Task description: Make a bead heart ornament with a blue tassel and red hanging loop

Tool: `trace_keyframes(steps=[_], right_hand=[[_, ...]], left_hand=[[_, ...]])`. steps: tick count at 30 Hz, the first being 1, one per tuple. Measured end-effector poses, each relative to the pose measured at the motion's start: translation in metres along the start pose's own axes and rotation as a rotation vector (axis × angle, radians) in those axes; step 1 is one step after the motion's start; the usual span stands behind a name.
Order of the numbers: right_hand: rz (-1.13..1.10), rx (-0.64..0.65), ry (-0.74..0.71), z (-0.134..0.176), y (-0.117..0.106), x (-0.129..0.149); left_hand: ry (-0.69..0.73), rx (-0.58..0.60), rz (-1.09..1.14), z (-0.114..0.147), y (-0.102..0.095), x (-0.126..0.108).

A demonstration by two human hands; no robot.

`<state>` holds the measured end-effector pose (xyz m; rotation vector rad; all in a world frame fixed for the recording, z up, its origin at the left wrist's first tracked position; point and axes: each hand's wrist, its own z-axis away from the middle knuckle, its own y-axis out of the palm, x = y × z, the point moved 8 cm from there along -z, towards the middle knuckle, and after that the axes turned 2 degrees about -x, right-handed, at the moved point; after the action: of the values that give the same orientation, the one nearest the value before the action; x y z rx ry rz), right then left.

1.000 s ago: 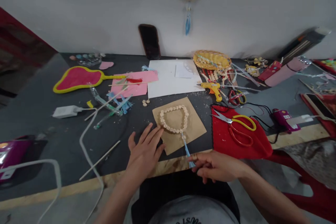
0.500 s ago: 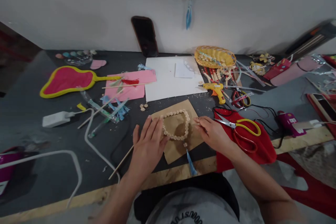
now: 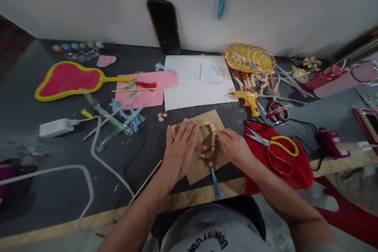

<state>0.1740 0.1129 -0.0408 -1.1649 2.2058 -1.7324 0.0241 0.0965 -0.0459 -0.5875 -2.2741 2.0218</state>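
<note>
A ring of pale, flower-like beads (image 3: 213, 141) with a blue tassel (image 3: 217, 185) lies on a square of brown paper (image 3: 196, 173) at the table's near edge. My left hand (image 3: 181, 151) rests flat, fingers outstretched, across the left part of the paper and covers the ring's left side. At the ring's right edge, my right hand (image 3: 233, 145) has thumb and fingers pinched together. What sits between those fingertips is too small to make out. Red-and-yellow-handled scissors (image 3: 270, 143) lie just right of that hand on a red cloth (image 3: 295, 165).
A yellow glue gun (image 3: 248, 100) lies beyond my right hand, below a wicker basket (image 3: 251, 57). White board (image 3: 183, 94) and pink paper (image 3: 153, 98) lie behind. A pink fan (image 3: 71, 80) and a white cable (image 3: 97, 149) are on the left. A phone (image 3: 163, 25) leans on the wall.
My left hand has slid right, over the ring's left side. My right hand's pinched fingers have come up to the ring's right edge. The camera view has tilted down slightly.
</note>
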Motion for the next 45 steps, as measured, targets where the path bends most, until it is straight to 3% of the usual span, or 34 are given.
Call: trace_keyframes(steps=[4, 9, 21, 30, 33, 36, 40, 45], right_hand=[[0.018, 0.002, -0.012, 0.000, -0.004, 0.002], [-0.006, 0.012, 0.003, 0.000, -0.007, 0.001], [-0.015, 0.082, 0.010, 0.001, 0.000, 0.002], [-0.023, 0.056, 0.021, 0.000, -0.004, 0.001], [-0.059, 0.067, 0.065, 0.001, -0.006, -0.004], [-0.083, 0.101, 0.103, 0.002, -0.008, -0.009], [-0.050, 0.083, 0.016, -0.006, -0.018, -0.002], [-0.103, 0.020, -0.099, -0.020, -0.036, 0.013]], left_hand=[[0.030, -0.014, 0.016, 0.000, 0.001, -0.011], [0.012, 0.049, 0.056, -0.006, 0.004, -0.023], [-0.046, 0.225, 0.089, -0.021, 0.011, -0.016], [-0.033, 0.214, 0.127, -0.021, 0.012, -0.016], [-0.071, 0.170, 0.138, -0.020, 0.002, -0.003], [-0.194, 0.053, 0.112, -0.016, -0.016, 0.024], [-0.241, -0.034, 0.107, 0.000, -0.031, 0.044], [-0.184, -0.181, 0.117, 0.024, -0.039, 0.046]])
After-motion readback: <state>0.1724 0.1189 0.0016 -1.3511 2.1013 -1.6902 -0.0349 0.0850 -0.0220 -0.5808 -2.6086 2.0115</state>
